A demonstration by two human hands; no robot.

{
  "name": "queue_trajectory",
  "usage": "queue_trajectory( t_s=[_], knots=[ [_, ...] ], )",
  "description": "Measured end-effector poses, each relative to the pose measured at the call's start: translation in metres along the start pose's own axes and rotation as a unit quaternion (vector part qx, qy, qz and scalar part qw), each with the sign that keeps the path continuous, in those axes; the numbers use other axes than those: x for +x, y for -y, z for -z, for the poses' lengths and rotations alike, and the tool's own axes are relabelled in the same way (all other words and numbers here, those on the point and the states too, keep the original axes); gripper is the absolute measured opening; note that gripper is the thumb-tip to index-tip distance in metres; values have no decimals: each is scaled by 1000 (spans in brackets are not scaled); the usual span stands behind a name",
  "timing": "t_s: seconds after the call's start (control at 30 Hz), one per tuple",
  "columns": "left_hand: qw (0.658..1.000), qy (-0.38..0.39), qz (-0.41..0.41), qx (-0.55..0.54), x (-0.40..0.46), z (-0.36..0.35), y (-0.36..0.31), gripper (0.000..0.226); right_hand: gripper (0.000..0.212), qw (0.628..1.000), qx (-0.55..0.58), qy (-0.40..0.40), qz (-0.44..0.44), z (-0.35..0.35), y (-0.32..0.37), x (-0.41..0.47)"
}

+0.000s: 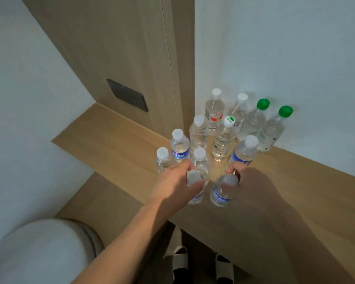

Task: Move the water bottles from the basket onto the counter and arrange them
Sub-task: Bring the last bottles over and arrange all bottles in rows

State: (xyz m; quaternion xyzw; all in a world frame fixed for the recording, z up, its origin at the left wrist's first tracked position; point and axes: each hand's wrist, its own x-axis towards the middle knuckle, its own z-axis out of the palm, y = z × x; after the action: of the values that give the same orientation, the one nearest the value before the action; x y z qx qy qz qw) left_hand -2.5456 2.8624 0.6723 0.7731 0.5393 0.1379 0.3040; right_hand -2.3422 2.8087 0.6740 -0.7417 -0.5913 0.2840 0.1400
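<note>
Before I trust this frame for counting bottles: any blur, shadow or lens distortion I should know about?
Head view: wide-angle bending shows in the slanted wood panel; the right hand lies in shadow, the left hand is brighter; the bottles look soft but countable; no strong glare on the counter.

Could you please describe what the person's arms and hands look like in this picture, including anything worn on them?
Both forearms are bare as far as the frame shows; no sleeve reaches into view. The left hand and the right hand wear no gloves, and no watch, bracelet or ring shows on the sides facing the camera. The right arm lies in darker shadow, so fine detail there is hard to tell.
</note>
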Motion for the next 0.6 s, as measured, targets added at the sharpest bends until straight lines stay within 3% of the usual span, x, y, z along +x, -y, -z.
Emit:
queue_trajectory(
  t_s=[0.2, 0.37, 0.5, 0.6],
  knots=[
    [999, -2, -27, -45, 12, -20, 21, 21, 30, 999, 50, 3, 1, -15, -4, 9],
    [998, 2, -55, -10, 15, -23, 21, 22, 43, 998, 68, -1, -12, -18, -15, 11],
    [993, 82, -52, 65, 15, -5, 6, 18, 31, 998, 60, 19, -9, -13, -10, 4],
    [973, 111, -50, 194, 15, 11, -17, 31, 38, 996, 74, 52, 2, -2, -12, 0]
  ],
)
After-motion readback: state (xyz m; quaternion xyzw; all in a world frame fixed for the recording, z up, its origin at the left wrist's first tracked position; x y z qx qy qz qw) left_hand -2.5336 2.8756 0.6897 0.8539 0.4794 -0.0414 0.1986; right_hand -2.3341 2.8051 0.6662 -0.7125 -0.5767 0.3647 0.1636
